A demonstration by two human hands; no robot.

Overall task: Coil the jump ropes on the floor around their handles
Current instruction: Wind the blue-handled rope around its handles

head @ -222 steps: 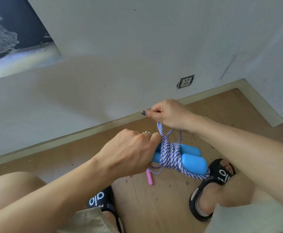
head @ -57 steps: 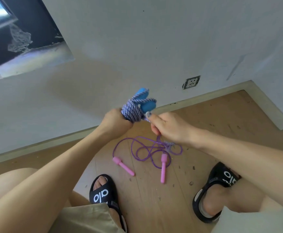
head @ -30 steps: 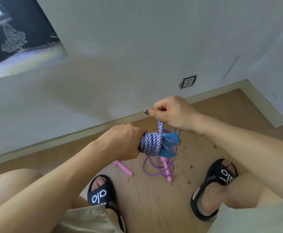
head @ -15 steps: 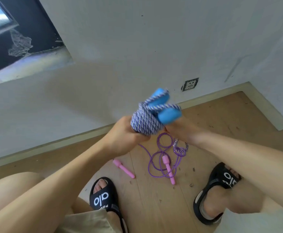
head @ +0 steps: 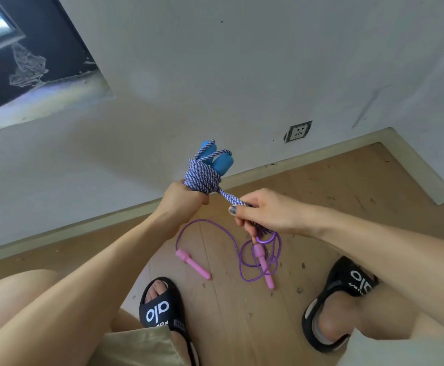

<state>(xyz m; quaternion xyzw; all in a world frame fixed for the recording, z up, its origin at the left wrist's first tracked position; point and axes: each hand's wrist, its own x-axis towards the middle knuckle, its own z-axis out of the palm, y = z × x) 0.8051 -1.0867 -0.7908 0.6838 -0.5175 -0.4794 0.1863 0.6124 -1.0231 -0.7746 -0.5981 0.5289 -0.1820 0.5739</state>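
My left hand [head: 181,198] grips the lower ends of two blue foam handles [head: 222,161], which point upward. A purple-and-white braided rope [head: 202,178] is wound thickly around them. My right hand [head: 263,212] pinches the rope's free end and holds it taut, down and to the right of the coil. On the wooden floor below lies a second jump rope: a thin purple cord [head: 210,231] in loose loops with two pink handles [head: 193,264], uncoiled.
White wall and skirting board [head: 281,167] run close behind, with a socket [head: 298,131] low on the wall. My feet in black slides [head: 160,307] stand on either side of the pink rope. Small debris is scattered on the floorboards.
The right hand has come out from beneath the handles, pulling the free rope end down and right. The bundle in my left hand stays raised, handles pointing up.
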